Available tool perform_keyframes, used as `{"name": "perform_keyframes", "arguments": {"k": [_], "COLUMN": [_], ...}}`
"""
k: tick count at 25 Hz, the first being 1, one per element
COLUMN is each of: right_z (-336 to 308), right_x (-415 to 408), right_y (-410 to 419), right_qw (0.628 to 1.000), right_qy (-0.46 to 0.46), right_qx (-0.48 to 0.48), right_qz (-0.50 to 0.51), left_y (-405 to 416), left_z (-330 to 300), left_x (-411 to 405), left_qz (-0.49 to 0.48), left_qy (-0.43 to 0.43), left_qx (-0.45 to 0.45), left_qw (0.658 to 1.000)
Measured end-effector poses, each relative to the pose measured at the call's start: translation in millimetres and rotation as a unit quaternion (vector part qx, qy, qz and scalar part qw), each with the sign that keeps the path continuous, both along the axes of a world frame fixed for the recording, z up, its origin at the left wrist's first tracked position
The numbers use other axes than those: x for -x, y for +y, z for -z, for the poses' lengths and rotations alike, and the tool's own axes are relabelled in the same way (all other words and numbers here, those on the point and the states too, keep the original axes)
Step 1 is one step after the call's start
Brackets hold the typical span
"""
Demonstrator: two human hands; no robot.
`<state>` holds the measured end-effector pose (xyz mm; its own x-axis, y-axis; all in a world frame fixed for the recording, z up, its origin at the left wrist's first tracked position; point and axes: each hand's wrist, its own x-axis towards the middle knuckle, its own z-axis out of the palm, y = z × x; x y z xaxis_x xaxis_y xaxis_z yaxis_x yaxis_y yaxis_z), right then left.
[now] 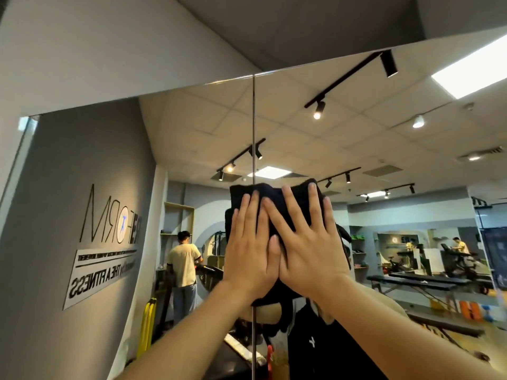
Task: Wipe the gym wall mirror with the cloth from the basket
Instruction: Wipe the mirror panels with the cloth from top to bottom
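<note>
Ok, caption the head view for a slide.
Both hands press a dark cloth flat against the mirror, over its seam.

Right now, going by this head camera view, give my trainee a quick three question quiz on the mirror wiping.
1. True or false: both hands press flat on the cloth.
2. The cloth is: A white, B dark, C yellow?
3. What vertical line on the mirror does the cloth straddle?

Key:
1. True: left hand and right hand lie side by side with straight fingers on it.
2. B.
3. The seam between two mirror panels.
</note>
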<state>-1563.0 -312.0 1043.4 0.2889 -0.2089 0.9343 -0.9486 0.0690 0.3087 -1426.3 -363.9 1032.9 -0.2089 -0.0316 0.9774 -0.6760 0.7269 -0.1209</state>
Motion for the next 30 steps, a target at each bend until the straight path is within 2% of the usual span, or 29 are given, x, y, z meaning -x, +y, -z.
{"name": "perform_keyframes", "arguments": {"k": [5, 17, 23, 30], "right_z": [-83, -258, -293, -290], "right_x": [-13, -20, -19, -16], "right_y": [-13, -12, -11, -9], "right_qw": [0.999, 0.996, 0.995, 0.995], "right_qy": [-0.012, -0.021, -0.039, -0.034], "right_qx": [0.051, 0.085, 0.087, 0.089], "right_qz": [0.015, 0.026, 0.009, -0.006], "left_y": [-17, -17, -22, -19], "left_z": [-90, -267, -309, -306], "left_x": [-12, -16, -10, -6], "left_qz": [-0.007, -0.01, -0.001, -0.025], "left_qy": [0.001, 0.018, 0.047, 0.05], "left_qx": [0.041, 0.031, 0.067, 0.097], "left_qw": [0.999, 0.999, 0.997, 0.994]}}
